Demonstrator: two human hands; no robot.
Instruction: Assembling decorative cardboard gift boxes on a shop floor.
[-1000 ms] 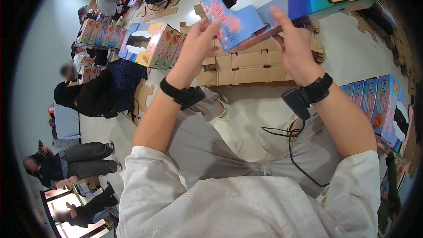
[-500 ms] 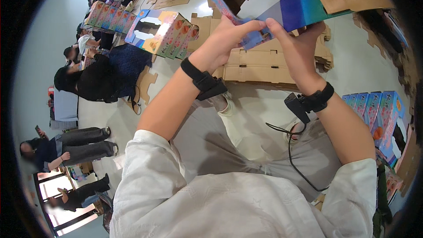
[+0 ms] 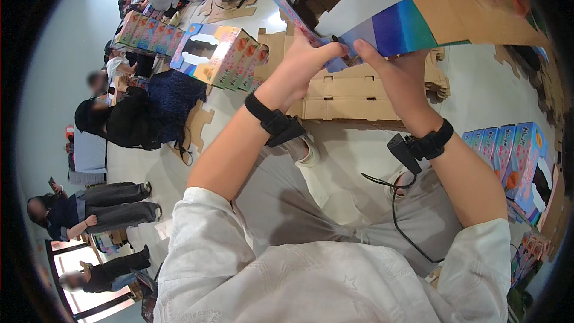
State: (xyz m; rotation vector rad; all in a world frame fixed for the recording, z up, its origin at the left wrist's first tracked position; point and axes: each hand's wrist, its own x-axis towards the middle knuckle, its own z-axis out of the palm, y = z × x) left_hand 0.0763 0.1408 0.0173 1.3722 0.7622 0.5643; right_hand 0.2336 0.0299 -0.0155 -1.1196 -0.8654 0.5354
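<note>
I hold the printed carton [image 3: 397, 27] in the upper right of the frame, tilted and partly cut off by the top edge. My left hand [image 3: 299, 66] is closed on its lower-left corner, thumb across the join; a second ago its fingers were spread against the outer face of the blue end panel [image 3: 281, 1]. That panel has since swung from nearly face-on to almost edge-on. My right hand [image 3: 406, 78] is clamped on the long side, thumb on top, its fingers mostly hidden underneath. The thumbs have come close together, one either side of the corner, so I judge the work now centres on that join; whether it is locked I cannot tell. The tan flap [image 3: 451, 12] at the far right end has no hand on it. Below the carton, flat brown cardboard [image 3: 350, 98] lies on the floor, upper centre.
</note>
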